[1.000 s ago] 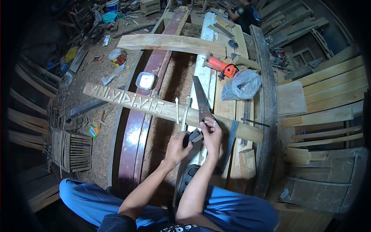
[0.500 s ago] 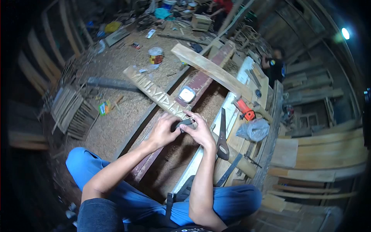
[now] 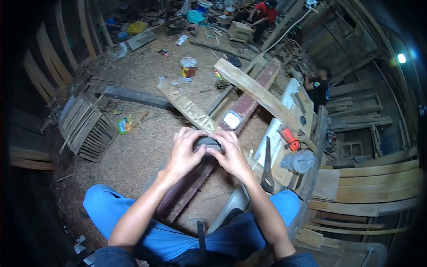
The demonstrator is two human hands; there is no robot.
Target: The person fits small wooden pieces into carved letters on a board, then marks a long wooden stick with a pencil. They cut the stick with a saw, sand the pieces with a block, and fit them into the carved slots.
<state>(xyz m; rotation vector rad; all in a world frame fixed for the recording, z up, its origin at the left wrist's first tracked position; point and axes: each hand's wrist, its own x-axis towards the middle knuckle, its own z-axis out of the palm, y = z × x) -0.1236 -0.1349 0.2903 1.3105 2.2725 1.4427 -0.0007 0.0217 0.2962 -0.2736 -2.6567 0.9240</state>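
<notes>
A dark rounded piece (image 3: 208,143), perhaps folded sandpaper, is held between both hands at the near end of a carved wooden board (image 3: 189,107). My left hand (image 3: 184,149) curls round its left side, thumb on the near edge. From the right, my right hand (image 3: 227,151) grips the same piece, its thumb close to the left one. The board has raised carved shapes and points away to the upper left. Its near end is hidden behind my fingers. Beneath my hands runs a dark red beam (image 3: 191,187).
Right of the beam are a handsaw (image 3: 267,171), a red power tool (image 3: 291,139) and a plastic bag (image 3: 297,161). A pale plank (image 3: 253,89) crosses the beam ahead. A paint can (image 3: 188,67) stands on the floor. Two people (image 3: 265,15) (image 3: 319,89) are farther off.
The view has shifted, and most surroundings appear farther right. My hands are now more evenly placed round the dark piece, with the left hand's fingers over its top.
</notes>
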